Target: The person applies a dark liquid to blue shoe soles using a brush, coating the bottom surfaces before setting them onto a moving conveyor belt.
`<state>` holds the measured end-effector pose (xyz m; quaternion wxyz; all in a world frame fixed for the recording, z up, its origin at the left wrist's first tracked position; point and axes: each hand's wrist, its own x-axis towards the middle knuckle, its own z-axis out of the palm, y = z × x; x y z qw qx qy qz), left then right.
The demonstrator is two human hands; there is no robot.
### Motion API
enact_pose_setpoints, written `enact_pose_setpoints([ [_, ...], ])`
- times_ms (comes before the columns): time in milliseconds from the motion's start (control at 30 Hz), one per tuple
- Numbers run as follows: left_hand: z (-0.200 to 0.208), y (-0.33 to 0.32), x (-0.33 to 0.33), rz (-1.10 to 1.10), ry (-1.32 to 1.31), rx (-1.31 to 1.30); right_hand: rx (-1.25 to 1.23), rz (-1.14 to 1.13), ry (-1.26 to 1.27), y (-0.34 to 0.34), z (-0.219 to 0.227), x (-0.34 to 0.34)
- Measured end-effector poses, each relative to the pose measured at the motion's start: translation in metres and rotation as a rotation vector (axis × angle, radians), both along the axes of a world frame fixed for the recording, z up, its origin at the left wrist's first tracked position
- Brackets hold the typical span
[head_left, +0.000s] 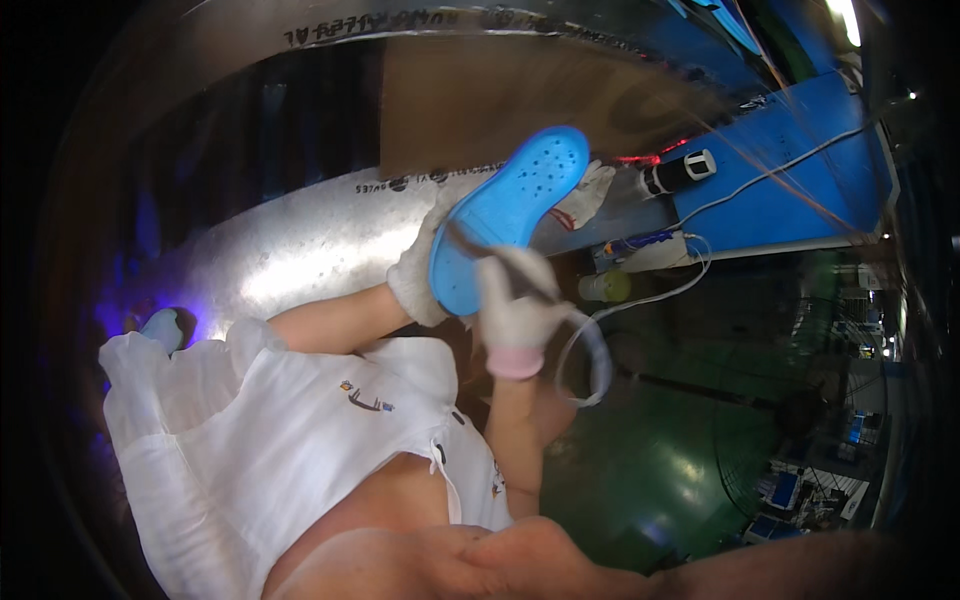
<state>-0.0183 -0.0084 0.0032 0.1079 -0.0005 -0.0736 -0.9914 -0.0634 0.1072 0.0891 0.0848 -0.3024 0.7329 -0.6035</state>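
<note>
A bright blue shoe sole (510,210), with small holes in its toe end, is held tilted over the metal surface. My left hand (412,275), in a white glove, grips it from the left near the heel; its fingers are mostly behind the sole. In front of the sole's lower right part is my right hand (515,310), in a white glove with a pink cuff, smeared by motion. It is closed round a dark, stick-like tool (470,243), whose end lies across the sole. Blur hides the tool's exact kind.
Shiny metal work surface (290,245) lies left of the sole, cardboard (470,100) behind it. A crumpled white glove (588,197) and a black-and-white cylinder (680,173) lie right. Beyond are a blue tabletop (790,180) with a white cable (750,180) and a fan (800,408).
</note>
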Motion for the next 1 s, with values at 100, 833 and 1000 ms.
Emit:
enact_pose_setpoints([
  [100,0.004,0.0,-0.01,0.074,-0.025,-0.055,-0.03,-0.197,0.295,0.003,-0.014,-0.011],
  [833,0.049,-0.081,-0.007,-0.382,-0.186,-0.386,0.219,0.523,0.733,0.021,0.035,-0.001],
  [1000,0.069,-0.085,-0.004,-0.452,-0.225,-0.628,0.199,0.489,0.689,0.018,0.02,0.006],
])
